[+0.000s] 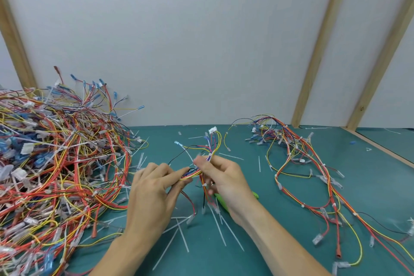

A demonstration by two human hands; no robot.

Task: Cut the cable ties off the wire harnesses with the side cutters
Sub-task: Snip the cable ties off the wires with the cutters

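Both hands are gripping one wire harness (202, 171) above the teal mat (257, 260): the left hand (154, 195) is pinching the bundle, and the right hand (224, 180) is curling round it beside a white cable tie (210, 155). The green-handled side cutters (221, 201) are lying under the right wrist (blades hidden), so I judge the hands should be exposing that tie clear of the wires before cutting. Cut ties (220, 229) are littering the mat, a big harness heap (58, 163) is lying left, looser harnesses (313, 175) right, before a white wall (201, 40) with wooden battens (318, 51).

The right hand (226, 182) hides most of the green-handled side cutters (221, 203), whose blades cannot be seen
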